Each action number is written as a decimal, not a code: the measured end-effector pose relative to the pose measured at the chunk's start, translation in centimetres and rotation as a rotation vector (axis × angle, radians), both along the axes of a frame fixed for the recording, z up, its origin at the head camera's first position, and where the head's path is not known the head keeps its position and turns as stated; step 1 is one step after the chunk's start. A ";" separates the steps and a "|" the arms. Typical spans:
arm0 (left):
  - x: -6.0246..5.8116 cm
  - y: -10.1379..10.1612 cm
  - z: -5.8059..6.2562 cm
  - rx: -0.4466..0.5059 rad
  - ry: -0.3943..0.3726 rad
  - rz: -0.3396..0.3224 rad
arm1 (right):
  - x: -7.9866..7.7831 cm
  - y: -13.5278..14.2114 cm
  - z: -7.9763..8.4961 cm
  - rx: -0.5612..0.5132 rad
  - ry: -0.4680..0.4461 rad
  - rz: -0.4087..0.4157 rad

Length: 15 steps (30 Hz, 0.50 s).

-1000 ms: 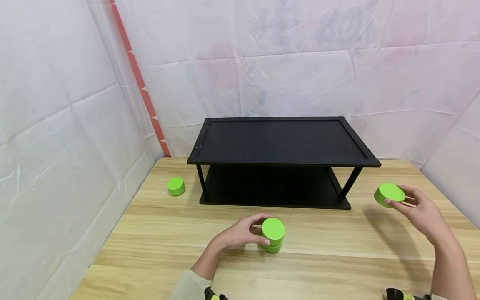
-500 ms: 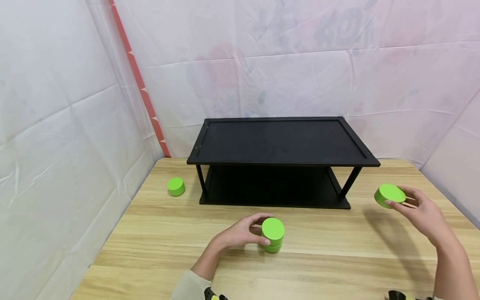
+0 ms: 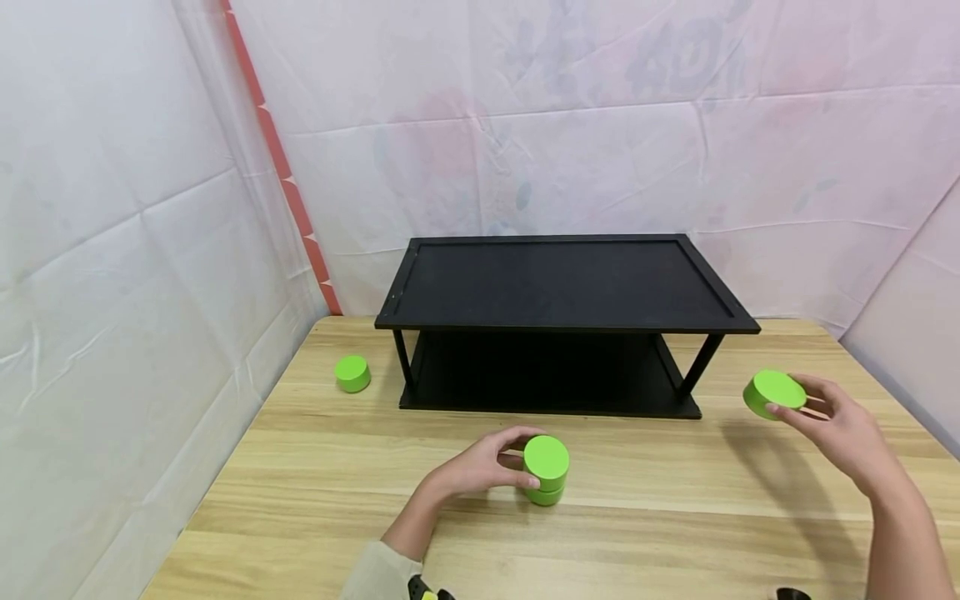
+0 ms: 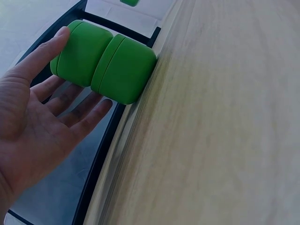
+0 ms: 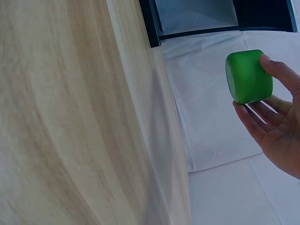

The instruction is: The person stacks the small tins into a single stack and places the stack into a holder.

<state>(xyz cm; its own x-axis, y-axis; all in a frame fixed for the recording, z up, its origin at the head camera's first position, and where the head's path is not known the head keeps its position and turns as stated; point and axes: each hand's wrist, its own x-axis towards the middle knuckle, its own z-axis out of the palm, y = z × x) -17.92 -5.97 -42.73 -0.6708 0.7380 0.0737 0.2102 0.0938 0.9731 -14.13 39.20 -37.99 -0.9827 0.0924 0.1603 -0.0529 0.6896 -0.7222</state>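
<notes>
Near the table's front middle, two round green lidded containers stand stacked, the upper one (image 3: 547, 458) directly on the lower one (image 3: 546, 497). My left hand (image 3: 482, 463) grips the upper container from the left, thumb on the near side and fingers behind. In the left wrist view the lower container (image 4: 126, 70) touches the table. At the right, my right hand (image 3: 843, 429) holds another green container (image 3: 775, 392) off the table, slightly tilted; in the right wrist view that container (image 5: 248, 76) sits between thumb and fingertips. One more green container (image 3: 352, 373) stands alone at the left.
A black two-tier shelf (image 3: 567, 283) stands at the back of the wooden table (image 3: 315, 492), with thin posts between its tiers. White sheeting (image 3: 600, 150) hangs behind and along both sides. A red strip (image 3: 277, 150) runs down the left corner.
My right hand has shifted slightly left and toward me with its container. The left hand and the stacked pair have stayed in place.
</notes>
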 end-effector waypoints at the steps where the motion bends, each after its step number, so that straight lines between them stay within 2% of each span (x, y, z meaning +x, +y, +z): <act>1: 0.0 0.0 0.0 0.000 0.000 0.000 | 0.0 -0.1 0.0 0.002 0.001 0.001; 15: 0.1 -0.1 0.2 0.003 -0.016 -0.006 | 0.5 -0.6 0.7 -0.016 0.037 0.027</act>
